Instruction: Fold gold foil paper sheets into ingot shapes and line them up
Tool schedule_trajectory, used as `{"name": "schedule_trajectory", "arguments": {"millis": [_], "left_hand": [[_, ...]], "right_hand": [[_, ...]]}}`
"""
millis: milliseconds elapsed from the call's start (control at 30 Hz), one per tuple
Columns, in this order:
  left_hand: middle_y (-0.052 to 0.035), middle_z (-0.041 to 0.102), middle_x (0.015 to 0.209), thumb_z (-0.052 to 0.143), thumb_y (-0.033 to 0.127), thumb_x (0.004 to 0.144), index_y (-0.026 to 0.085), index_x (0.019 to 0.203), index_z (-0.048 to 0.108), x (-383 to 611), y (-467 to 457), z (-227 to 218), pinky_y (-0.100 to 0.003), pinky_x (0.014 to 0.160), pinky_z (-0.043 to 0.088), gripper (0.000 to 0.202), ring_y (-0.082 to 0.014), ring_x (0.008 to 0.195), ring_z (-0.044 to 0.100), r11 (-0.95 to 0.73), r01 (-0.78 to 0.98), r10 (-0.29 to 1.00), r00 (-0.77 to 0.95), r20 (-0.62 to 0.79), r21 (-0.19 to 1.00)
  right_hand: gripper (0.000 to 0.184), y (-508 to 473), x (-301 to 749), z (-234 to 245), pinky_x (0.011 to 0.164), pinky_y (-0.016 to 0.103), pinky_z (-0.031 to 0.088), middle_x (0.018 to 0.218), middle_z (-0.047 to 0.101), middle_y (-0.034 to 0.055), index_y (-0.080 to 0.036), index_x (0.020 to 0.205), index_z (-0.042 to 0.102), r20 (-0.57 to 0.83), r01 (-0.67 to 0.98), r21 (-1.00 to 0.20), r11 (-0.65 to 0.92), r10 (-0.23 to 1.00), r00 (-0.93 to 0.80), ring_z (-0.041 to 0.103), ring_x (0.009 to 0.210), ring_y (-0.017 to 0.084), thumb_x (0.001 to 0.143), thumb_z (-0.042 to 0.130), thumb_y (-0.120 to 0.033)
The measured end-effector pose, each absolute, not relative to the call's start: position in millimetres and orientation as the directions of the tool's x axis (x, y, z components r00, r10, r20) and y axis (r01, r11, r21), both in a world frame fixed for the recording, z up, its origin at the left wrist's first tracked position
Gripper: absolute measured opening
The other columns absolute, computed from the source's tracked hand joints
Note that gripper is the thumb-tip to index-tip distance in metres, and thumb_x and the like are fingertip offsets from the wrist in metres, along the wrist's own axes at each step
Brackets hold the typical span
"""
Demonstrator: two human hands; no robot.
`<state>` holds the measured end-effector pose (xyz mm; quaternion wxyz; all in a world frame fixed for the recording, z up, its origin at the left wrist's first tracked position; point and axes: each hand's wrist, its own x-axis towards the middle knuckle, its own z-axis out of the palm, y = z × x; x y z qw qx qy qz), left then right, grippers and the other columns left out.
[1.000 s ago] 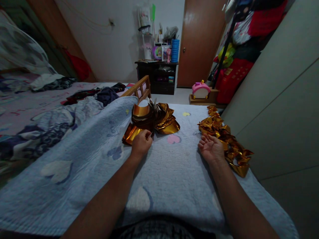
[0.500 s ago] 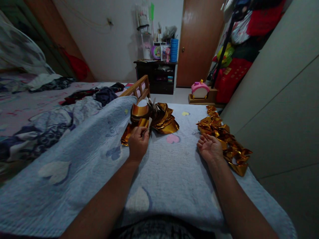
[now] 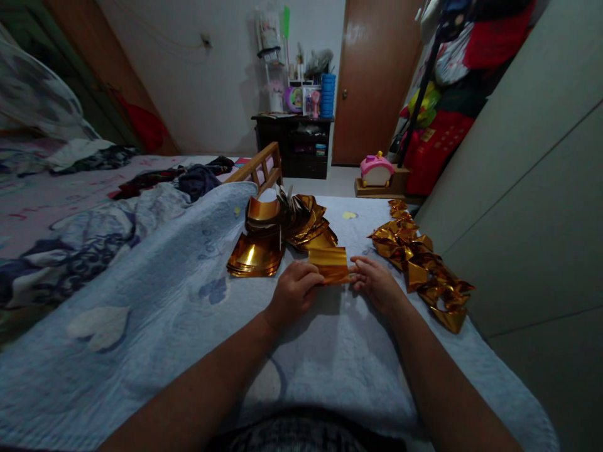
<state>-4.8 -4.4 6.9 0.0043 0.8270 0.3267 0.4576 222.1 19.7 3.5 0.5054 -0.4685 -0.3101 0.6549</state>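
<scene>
My left hand [image 3: 296, 289] pinches a sheet of gold foil paper [image 3: 331, 263] by its left side, above the bed cover. At the sheet's right edge is my right hand [image 3: 377, 284], thumb and fingers apart; whether the fingertips touch the foil I cannot make out. A fanned stack of gold foil sheets [image 3: 257, 254] lies to the left, with more curled and bent sheets [image 3: 308, 220] behind and beside it. Along the right side runs a pile of folded gold foil pieces [image 3: 419, 263], just beyond my right hand.
A light blue quilted cover [image 3: 320, 339] with heart patterns lies under everything. The wooden bed rail [image 3: 264, 164] rises at the far left corner. A pale cabinet [image 3: 537, 188] flanks the right side. Rumpled clothes [image 3: 198, 181] lie on the bed at left.
My left hand has moved right, away from the stack, carrying a foil sheet to the middle. My right hand has moved left from the folded pile to the sheet's edge.
</scene>
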Motion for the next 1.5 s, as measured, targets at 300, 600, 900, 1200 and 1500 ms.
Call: {"name": "schedule_trajectory", "arguments": {"millis": [300, 600, 900, 1200, 1500], "left_hand": [[-0.0065, 0.065, 0.096, 0.054, 0.009, 0.089, 0.021, 0.092, 0.07, -0.4, -6.7, 1.8, -0.035, 0.083, 0.048, 0.019, -0.0206, 0.091, 0.055, -0.814, 0.514, 0.54, 0.495, 0.681, 0.272], [-0.01, 0.067, 0.102, 0.065, 0.035, 0.088, 0.018, 0.103, 0.067, -2.6, -3.5, -2.5, -0.036, 0.082, 0.051, 0.023, -0.0235, 0.094, 0.062, -0.734, 0.481, 0.675, 0.596, 0.435, 0.48], [-0.0076, 0.07, 0.1, 0.065, 0.025, 0.081, 0.017, 0.119, 0.066, -0.1, 2.7, 1.2, -0.031, 0.076, 0.052, 0.039, -0.0207, 0.085, 0.065, -0.374, 0.338, 0.887, 0.403, 0.226, 0.863], [-0.012, 0.067, 0.122, 0.072, 0.042, 0.076, 0.021, 0.131, 0.049, -2.6, 11.9, 1.5, -0.033, 0.081, 0.056, 0.064, -0.0227, 0.099, 0.07, 0.19, -0.381, 0.944, 0.324, -0.062, 0.905], [-0.0107, 0.071, 0.115, 0.069, 0.022, 0.076, 0.018, 0.125, 0.052, -3.2, 12.7, -10.6, -0.032, 0.082, 0.055, 0.052, -0.0228, 0.1, 0.069, -0.047, 0.029, 0.974, 0.221, 0.039, 0.998]], "right_hand": [[0.035, 19.2, 221.0, -2.9, 0.036, 0.016, 0.024, 0.061, 0.056, -0.0058, -0.017, 0.081, 0.064, -0.185, -0.272, -0.941, -0.2, 0.979, -0.081, 0.037, 0.041, 0.002, 0.059, 0.086, -0.033], [0.041, 19.4, 223.9, 3.2, 0.041, 0.019, 0.035, 0.067, 0.064, -0.0032, -0.021, 0.078, 0.06, -0.132, -0.309, -0.944, -0.116, 0.991, 0.03, 0.053, 0.049, 0.01, 0.056, 0.088, -0.039], [0.029, 13.4, 221.3, 13.7, 0.066, 0.025, 0.047, 0.089, 0.073, 0.0012, -0.023, 0.083, 0.073, -0.026, -0.347, -0.937, -0.048, 0.997, -0.066, 0.061, 0.074, 0.016, 0.056, 0.083, -0.022], [0.01, 10.8, 225.3, 15.5, 0.084, 0.029, 0.048, 0.099, 0.069, 0.0045, -0.022, 0.075, 0.077, 0.082, -0.107, -0.993, 0.051, 0.948, -0.307, 0.061, 0.095, 0.019, 0.069, 0.081, -0.029], [0.012, 9.2, 224.2, 9.4, 0.084, 0.031, 0.05, 0.094, 0.07, 0.0033, -0.024, 0.08, 0.077, 0.01, 0.086, -0.994, 0.062, 0.862, -0.507, 0.062, 0.09, 0.02, 0.068, 0.076, -0.024]]}}
